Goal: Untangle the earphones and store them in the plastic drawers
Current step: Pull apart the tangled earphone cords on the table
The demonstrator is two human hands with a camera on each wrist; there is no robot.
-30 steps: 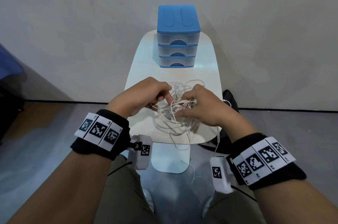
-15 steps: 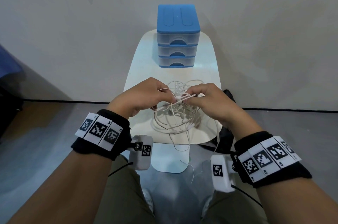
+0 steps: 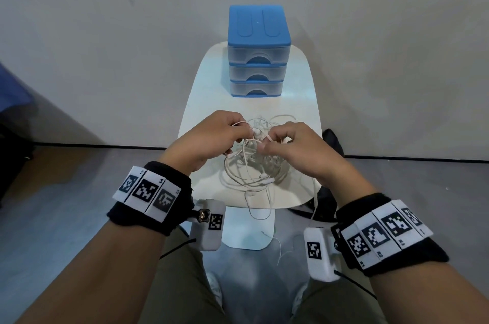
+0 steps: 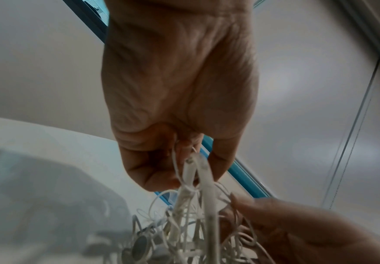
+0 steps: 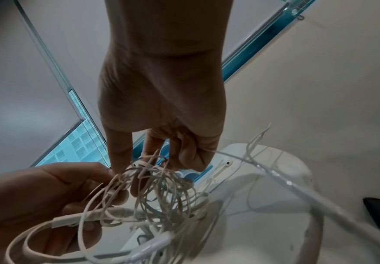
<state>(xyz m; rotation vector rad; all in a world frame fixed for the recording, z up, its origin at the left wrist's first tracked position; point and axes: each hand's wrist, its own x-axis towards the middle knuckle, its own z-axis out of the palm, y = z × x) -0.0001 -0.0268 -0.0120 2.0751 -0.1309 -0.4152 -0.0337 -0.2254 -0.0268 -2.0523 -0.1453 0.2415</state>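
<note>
A tangle of white earphones [image 3: 251, 164] hangs over the near half of a small white table [image 3: 203, 101], with loose cords trailing off its front edge. My left hand [image 3: 227, 133] pinches cords at the top of the bundle; in the left wrist view the earphones [image 4: 193, 205] drop from its curled fingers [image 4: 159, 171]. My right hand [image 3: 280, 138] pinches cords just to the right; in the right wrist view the earphones [image 5: 159, 189] spread below its fingertips [image 5: 121, 160]. The blue-topped plastic drawers [image 3: 258, 58] stand at the table's far end, all three drawers closed.
A plain wall runs behind the table, with a dark baseboard line at the floor. A dark object [image 3: 333, 143] lies on the floor by the table's right side. My knees sit below the table's front edge.
Both hands have lifted the top of the tangle off the table and drawn close together. The right hand went from lying over the cords to pinching them.
</note>
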